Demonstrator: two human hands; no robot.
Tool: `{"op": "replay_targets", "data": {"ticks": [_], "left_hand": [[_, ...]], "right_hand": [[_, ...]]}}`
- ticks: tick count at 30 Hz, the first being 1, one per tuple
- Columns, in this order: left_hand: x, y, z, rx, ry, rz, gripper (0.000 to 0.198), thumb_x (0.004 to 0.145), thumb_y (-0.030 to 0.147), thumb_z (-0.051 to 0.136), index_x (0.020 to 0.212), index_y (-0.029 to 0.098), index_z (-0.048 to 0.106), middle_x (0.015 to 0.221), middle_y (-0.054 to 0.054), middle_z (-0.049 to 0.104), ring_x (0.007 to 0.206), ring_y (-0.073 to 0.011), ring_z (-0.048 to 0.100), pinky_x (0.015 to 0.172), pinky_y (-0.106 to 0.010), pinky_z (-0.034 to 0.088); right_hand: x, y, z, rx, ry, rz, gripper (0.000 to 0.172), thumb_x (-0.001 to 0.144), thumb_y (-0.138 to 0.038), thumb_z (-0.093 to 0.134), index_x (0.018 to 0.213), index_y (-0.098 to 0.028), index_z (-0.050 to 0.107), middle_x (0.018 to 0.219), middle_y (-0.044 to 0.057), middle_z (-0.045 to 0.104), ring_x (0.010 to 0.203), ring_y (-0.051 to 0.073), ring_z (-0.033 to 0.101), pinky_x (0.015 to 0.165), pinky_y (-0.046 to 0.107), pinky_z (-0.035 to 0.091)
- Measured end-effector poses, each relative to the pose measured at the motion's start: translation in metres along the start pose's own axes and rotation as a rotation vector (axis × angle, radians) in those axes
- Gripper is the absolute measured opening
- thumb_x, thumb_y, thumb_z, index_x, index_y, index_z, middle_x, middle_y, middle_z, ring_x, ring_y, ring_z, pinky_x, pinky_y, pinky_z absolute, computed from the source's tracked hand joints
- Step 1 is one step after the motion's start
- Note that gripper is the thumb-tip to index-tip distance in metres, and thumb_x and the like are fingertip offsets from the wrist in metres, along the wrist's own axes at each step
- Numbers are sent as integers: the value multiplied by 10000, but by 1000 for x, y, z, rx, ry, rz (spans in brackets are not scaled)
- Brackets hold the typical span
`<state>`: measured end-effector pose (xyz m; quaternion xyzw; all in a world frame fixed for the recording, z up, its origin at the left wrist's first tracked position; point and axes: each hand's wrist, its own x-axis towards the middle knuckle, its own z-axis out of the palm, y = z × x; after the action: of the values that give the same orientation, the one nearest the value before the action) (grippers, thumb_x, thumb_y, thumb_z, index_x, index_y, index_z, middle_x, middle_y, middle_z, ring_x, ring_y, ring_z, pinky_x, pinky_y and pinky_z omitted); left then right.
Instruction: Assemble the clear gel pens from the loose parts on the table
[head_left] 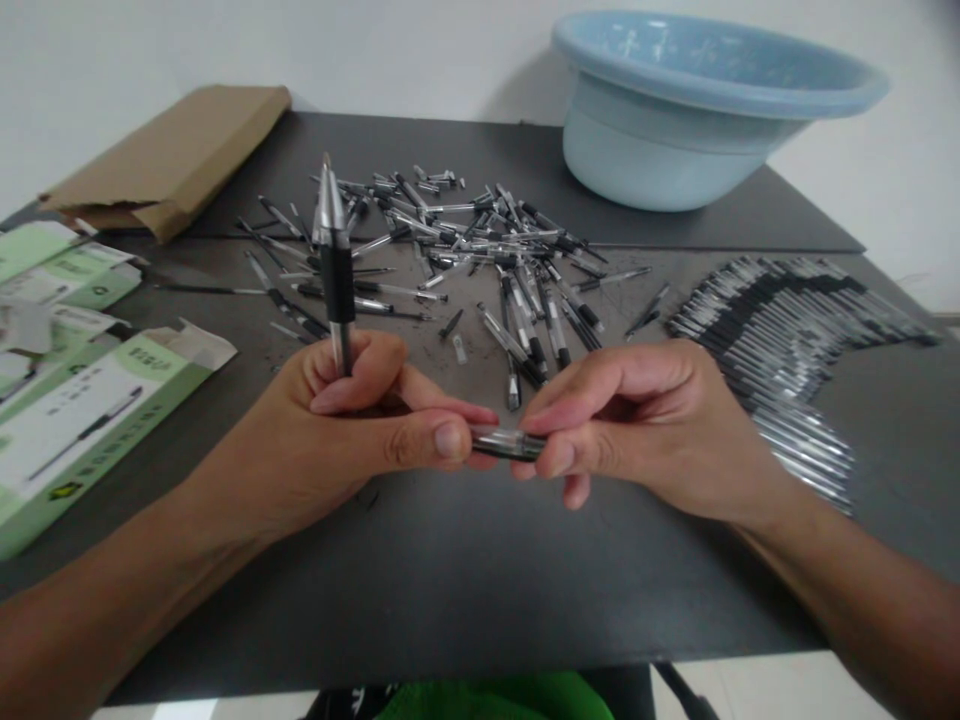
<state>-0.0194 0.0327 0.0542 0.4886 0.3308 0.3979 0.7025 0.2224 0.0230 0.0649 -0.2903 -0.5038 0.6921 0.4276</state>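
Note:
My left hand [367,410] is closed around an upright pen [337,270], its metal tip pointing up and its black grip above my curled fingers. Between the thumb and forefinger of that same hand is one end of a clear pen cap [495,440]. My right hand [607,420] pinches the cap's other, dark end, so both hands meet on it above the table. Just beyond them lies a loose heap of pen parts [480,230], with clear barrels, black grips and caps mixed together.
Many pens [780,340] lie side by side in a curved row on the right. A light blue basin [660,150] stands at the back right of the dark table [450,600]. Green-and-white pen boxes [97,420] lie at the left, with a brown paper package [172,150] behind.

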Motion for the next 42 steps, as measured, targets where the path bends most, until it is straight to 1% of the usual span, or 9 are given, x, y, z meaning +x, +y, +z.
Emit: {"op": "replay_targets", "data": {"ticks": [4, 7, 11, 15, 25, 29, 32, 38, 42], "left_hand": [[0, 1, -1, 3, 7, -5, 693, 809, 176, 923, 599, 196, 263, 846, 11, 865, 703, -138, 831, 619, -114, 618], [1, 1, 1, -17, 10, -16, 683, 807, 164, 921, 593, 192, 273, 852, -8, 866, 740, -154, 839, 692, -145, 645], [8, -1, 8, -168, -8, -58, 712, 790, 152, 935, 573, 174, 258, 871, -31, 868, 770, -172, 843, 738, -215, 684], [14, -2, 12, -301, -26, -102, 775, 770, 111, 944, 575, 152, 196, 875, -21, 868, 773, -154, 842, 705, -174, 672], [11, -1, 11, -309, -8, -144, 769, 774, 98, 935, 587, 161, 192, 884, -41, 867, 791, -208, 847, 713, -240, 681], [11, 1, 11, -281, 4, -128, 743, 758, 100, 942, 568, 165, 226, 854, -48, 864, 747, -205, 844, 648, -200, 665], [13, 0, 13, -322, -21, -132, 749, 775, 81, 926, 583, 166, 207, 882, -41, 866, 774, -195, 844, 696, -219, 675], [13, -9, 12, -397, -52, -178, 674, 797, 95, 917, 606, 182, 276, 829, -21, 855, 815, -164, 840, 738, -164, 656], [11, -12, 12, -403, -79, -207, 725, 756, 154, 955, 613, 192, 245, 711, 13, 809, 709, -147, 826, 662, -126, 629]], "right_hand": [[0, 1, -1, -5, -8, -6, 184, 766, -119, 910, 888, -251, 870, 856, -2, 849, 678, 122, 800, 551, 147, 667], [1, 1, -2, -12, -6, -4, 235, 760, -68, 895, 895, -259, 870, 870, -5, 852, 690, 128, 805, 558, 150, 669], [2, 2, -4, -41, 2, 0, 275, 776, -49, 874, 930, -277, 870, 899, -10, 855, 718, 135, 811, 558, 155, 672], [3, 2, -5, -66, -6, -11, 253, 814, -91, 864, 975, -285, 870, 905, 0, 857, 756, 150, 818, 546, 158, 670], [1, 3, -4, -125, 27, -17, 228, 813, -130, 879, 972, -293, 873, 882, -2, 853, 730, 147, 805, 534, 168, 662], [-1, 3, -5, -158, 50, -11, 228, 819, -128, 876, 975, -294, 873, 870, -8, 850, 721, 140, 798, 555, 173, 668], [-1, 5, -6, -156, 37, -34, 244, 817, -122, 876, 979, -305, 873, 869, -15, 850, 699, 126, 792, 555, 157, 657], [1, 5, -6, -229, -25, -202, 533, 698, -157, 968, 1167, -365, 823, 955, -19, 855, 760, 151, 811, 646, 205, 679], [2, 0, -8, -542, -53, -420, 402, 764, -195, 936, 1137, -313, 842, 932, 25, 848, 771, 157, 785, 642, 233, 650]]}}
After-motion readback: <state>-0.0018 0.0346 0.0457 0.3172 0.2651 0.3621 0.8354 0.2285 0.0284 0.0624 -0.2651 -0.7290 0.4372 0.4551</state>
